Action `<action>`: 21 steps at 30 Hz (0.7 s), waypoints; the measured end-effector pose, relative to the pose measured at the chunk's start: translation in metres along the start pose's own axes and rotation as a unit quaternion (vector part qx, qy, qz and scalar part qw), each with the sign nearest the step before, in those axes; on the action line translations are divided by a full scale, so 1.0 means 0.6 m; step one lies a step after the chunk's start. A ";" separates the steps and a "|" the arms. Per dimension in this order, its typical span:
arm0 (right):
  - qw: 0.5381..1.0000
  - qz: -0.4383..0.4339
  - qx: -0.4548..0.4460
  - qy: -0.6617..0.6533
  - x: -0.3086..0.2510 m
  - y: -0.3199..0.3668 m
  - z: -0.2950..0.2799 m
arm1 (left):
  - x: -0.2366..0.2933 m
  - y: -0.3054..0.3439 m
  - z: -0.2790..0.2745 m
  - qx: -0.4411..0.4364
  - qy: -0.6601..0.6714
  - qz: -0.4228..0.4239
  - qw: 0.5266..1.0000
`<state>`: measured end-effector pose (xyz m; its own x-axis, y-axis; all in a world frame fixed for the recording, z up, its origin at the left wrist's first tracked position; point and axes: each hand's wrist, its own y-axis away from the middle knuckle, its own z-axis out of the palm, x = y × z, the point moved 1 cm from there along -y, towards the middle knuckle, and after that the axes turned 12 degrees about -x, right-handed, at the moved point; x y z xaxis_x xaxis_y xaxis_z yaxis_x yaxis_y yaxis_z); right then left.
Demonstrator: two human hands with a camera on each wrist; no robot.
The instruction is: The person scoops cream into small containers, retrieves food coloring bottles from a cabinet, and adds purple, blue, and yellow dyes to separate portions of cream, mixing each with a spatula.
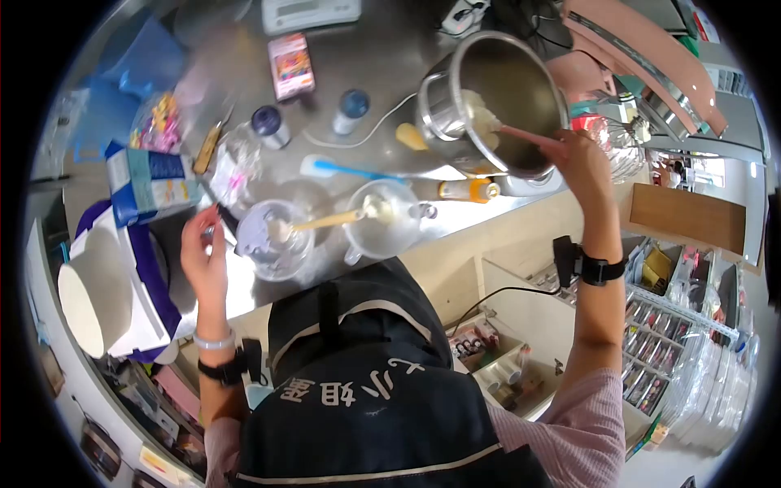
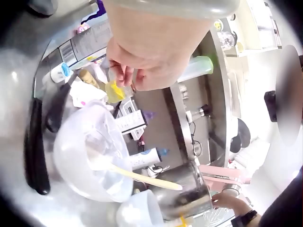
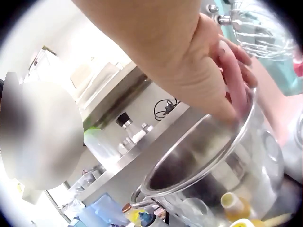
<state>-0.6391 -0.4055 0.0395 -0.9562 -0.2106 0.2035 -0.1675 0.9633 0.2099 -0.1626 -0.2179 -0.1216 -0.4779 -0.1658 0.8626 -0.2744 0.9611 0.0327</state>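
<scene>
The steel mixing bowl (image 1: 496,98) is shiny and deep, with a round rim. It stands at the right end of the metal counter (image 1: 382,49), and its opening looks tilted toward the person. Inside, against the left wall, there is a lump of white soft mass (image 1: 480,118). A pink spatula (image 1: 529,137) goes over the rim into the bowl, and its end is close to this white mass. The right hand (image 1: 582,159) is at the near rim of the bowl, and its fingers are curled around the handle of the spatula in a firm hold. The left hand (image 1: 203,260) is lifted above the counter, well apart from the steel bowl and just beside a clear bowl (image 1: 272,240) in which a wooden spoon (image 1: 325,221) lies. Its fingers are bent, but I cannot tell if they pinch something small or hold nothing.
</scene>
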 end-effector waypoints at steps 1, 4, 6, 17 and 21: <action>0.999 0.011 -0.001 0.038 0.001 -0.008 0.005 | 0.018 0.005 0.006 0.014 -0.005 0.012 1.000; 0.990 0.023 -0.091 0.108 0.017 -0.029 0.011 | 0.043 0.005 0.032 0.050 0.057 0.042 0.996; 0.991 -0.056 -0.109 0.052 0.015 -0.017 -0.019 | 0.070 -0.001 0.047 0.046 0.061 0.042 0.996; 0.998 -0.058 -0.023 0.023 0.059 -0.017 -0.046 | 0.149 -0.007 0.131 0.051 0.089 0.029 0.994; 0.986 -0.124 -0.102 0.043 0.062 -0.045 -0.005 | 0.159 -0.002 0.141 0.061 0.094 0.027 0.993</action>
<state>-0.6693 -0.4400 0.0442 -0.8667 -0.4570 0.2002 -0.3329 0.8286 0.4502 -0.2783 -0.2538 -0.0823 -0.3326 -0.0600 0.9411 -0.3578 0.9314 -0.0671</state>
